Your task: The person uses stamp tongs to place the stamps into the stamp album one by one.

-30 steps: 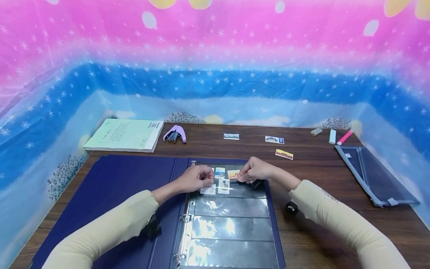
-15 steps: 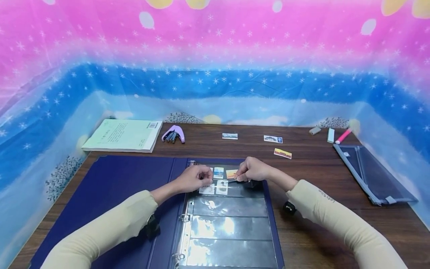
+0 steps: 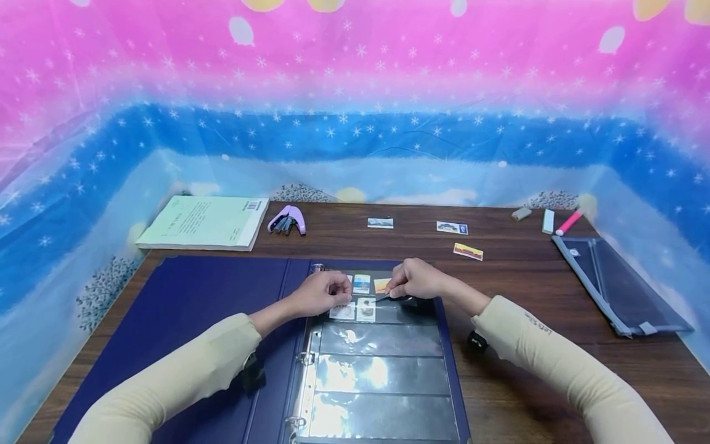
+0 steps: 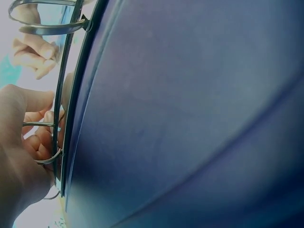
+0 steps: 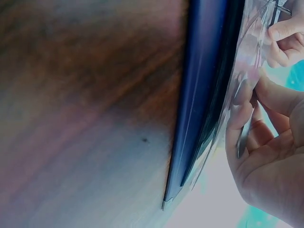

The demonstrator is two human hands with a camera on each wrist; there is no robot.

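Navy covers make up the open binder [image 3: 211, 290] in front of you, its clear plastic page [image 3: 383, 342] threaded on curved metal rings [image 3: 306, 359]. Taking the top of that page as your clock's centre, you have a blue stamp [image 3: 362, 284], a partly covered orange stamp [image 3: 380, 285] and two pale stamps [image 3: 366, 314] there; whether each sits inside a pocket is hard to tell. The lower strips are smooth and glaring with reflected light.

Around you on the wood-grained table [image 3: 510, 394], a green paperback book [image 3: 205, 222] lies at ten o'clock, a lilac stapler [image 3: 294, 216] at eleven, and a flat mesh pouch [image 3: 627, 290] at three.

Of your hands, the right hand [image 3: 413, 280], at three o'clock, pinches slim metal tweezers [image 5: 244, 135], their tip near the pale stamps. Your left hand [image 3: 322, 294], at nine, curls with thumb and fingertips close together at the page; you cannot tell whether it grips the film.
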